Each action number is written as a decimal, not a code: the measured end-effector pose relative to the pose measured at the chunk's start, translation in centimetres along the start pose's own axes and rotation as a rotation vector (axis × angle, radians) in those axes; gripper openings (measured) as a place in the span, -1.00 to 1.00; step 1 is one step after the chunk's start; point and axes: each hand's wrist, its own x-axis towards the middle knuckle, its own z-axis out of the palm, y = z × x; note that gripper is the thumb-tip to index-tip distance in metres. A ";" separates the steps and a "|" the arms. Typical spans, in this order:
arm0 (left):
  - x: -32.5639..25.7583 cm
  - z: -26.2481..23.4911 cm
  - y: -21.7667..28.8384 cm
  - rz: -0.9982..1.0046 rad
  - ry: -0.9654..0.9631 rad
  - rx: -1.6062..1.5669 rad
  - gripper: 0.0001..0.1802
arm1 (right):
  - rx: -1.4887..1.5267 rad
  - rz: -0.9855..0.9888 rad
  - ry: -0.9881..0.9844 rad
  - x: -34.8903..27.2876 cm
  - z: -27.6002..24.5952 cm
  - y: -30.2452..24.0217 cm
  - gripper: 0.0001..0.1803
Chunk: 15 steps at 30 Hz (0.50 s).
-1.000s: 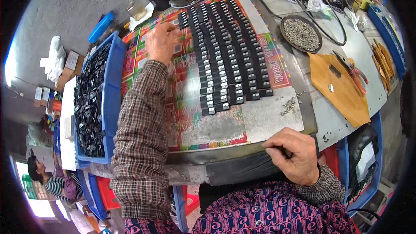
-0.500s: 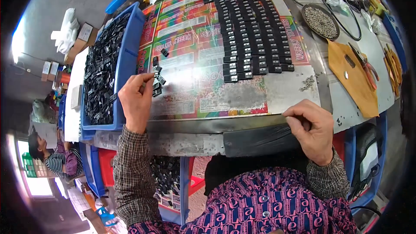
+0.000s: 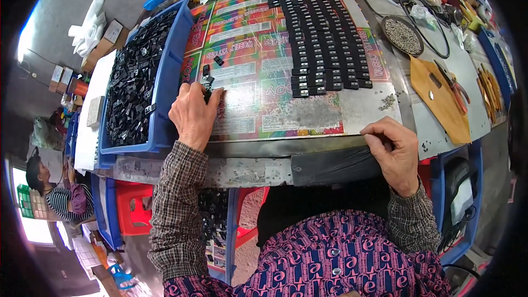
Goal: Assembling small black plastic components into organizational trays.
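Black plastic parts, small and blocky, dominate the head view: a dense grid of them (image 3: pixel 324 38) laid in rows on a colourful printed sheet (image 3: pixel 258 104) that covers the metal surface (image 3: pixel 379 113).

A few loose black pieces (image 3: pixel 209 74) lie apart from the grid, at the sheet's left side.

Left hand (image 3: pixel 193 114): palm down on the sheet beside those loose pieces, fingers curled together over one dark piece at the fingertips; whether it is pinched cannot be told.

Right hand (image 3: pixel 397 153): at the near edge of the surface, fingers bent and drawn together against the rim, holding nothing that shows.

Blue bin (image 3: pixel 168 85): just left of the left hand, heaped with the same black parts.

Round dish of small metal bits (image 3: pixel 402 35): far right of the grid. A tan board (image 3: pixel 437 99) with pliers sits nearer, to the right.

Another person (image 3: pixel 55 192) sits below at lower left.
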 end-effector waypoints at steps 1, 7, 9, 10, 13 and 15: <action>0.1 0.3 0.0 0.015 0.007 -0.023 -0.62 | -0.012 0.001 0.007 0.0 -0.1 -0.1 -0.92; -0.3 0.6 0.5 0.107 0.000 -0.067 -0.82 | -0.061 -0.018 -0.024 0.2 -0.4 0.3 -0.94; -0.6 0.0 0.7 0.130 0.005 -0.073 -0.85 | -0.020 -0.035 -0.044 0.3 -0.5 0.6 -0.93; -0.6 0.3 1.1 0.155 0.011 -0.093 -0.86 | -0.009 -0.033 -0.046 0.2 -0.6 0.9 -0.93; -0.8 -0.7 0.8 0.229 0.006 -0.123 -0.89 | 0.002 -0.161 -0.037 -0.1 -1.4 0.7 -0.91; -1.3 -1.2 1.4 0.292 -0.033 -0.144 -0.92 | -0.092 -0.264 0.028 -0.1 -2.2 1.3 -0.91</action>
